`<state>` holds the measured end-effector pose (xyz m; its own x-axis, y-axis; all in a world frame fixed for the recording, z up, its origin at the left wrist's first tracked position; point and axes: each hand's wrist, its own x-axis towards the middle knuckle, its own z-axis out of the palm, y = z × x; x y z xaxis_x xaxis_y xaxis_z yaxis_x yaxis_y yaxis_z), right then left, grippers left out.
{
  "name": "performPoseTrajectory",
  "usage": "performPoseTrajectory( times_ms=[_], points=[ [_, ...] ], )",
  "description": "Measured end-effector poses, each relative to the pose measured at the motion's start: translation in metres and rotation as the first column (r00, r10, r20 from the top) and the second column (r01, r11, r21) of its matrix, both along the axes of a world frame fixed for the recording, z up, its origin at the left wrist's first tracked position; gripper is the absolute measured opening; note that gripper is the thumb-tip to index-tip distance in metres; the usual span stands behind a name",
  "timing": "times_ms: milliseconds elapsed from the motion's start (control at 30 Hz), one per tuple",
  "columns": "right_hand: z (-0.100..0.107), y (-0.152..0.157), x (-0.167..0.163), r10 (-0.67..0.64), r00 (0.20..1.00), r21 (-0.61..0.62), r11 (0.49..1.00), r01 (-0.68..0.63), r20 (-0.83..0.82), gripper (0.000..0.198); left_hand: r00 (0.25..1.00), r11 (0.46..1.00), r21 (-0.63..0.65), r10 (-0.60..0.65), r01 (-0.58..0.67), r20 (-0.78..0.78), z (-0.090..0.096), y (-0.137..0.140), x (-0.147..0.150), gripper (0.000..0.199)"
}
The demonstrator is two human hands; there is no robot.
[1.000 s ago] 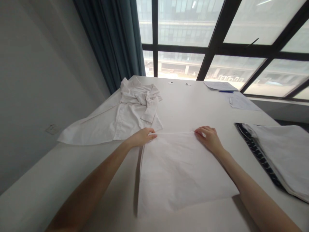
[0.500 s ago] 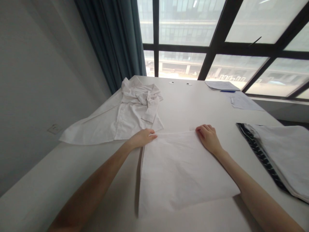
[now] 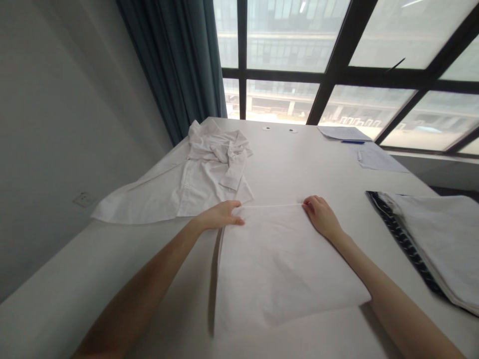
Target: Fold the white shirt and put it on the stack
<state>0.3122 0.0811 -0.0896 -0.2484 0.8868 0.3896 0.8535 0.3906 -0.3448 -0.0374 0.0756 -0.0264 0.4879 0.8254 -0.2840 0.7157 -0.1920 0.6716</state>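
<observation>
A folded white cloth (image 3: pixel 277 264) lies flat on the white table (image 3: pixel 299 164) in front of me. My left hand (image 3: pixel 219 215) pinches its far left corner between thumb and fingers. My right hand (image 3: pixel 322 215) rests on the far right corner, fingers curled over the cloth's edge. The far edge is stretched straight between the two hands.
A crumpled white shirt (image 3: pixel 202 174) lies spread at the far left of the table. Folded garments with a dark striped edge (image 3: pixel 434 239) sit at the right. Papers (image 3: pixel 359 144) and a blue pen (image 3: pixel 352 142) lie near the window. A grey wall runs along the left.
Both hands stay at the cloth's far corners; the right hand's fingers have curled in slightly. The cloth has barely shifted.
</observation>
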Motion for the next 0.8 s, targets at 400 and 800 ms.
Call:
performPoseTrajectory(
  times_ms=[400,800],
  points=[
    [0.012,-0.002,0.008,-0.079,0.987,0.011,0.997,0.082,-0.136,0.022,0.951,0.989,0.138,0.092,-0.052,-0.297,0.001,0.004,-0.006,0.031],
    [0.013,-0.047,-0.032,0.308,0.943,-0.186,0.941,-0.282,0.128,0.047,0.939,0.801,0.563,0.003,0.203,-0.343,-0.014,-0.065,0.071,0.040]
  ],
)
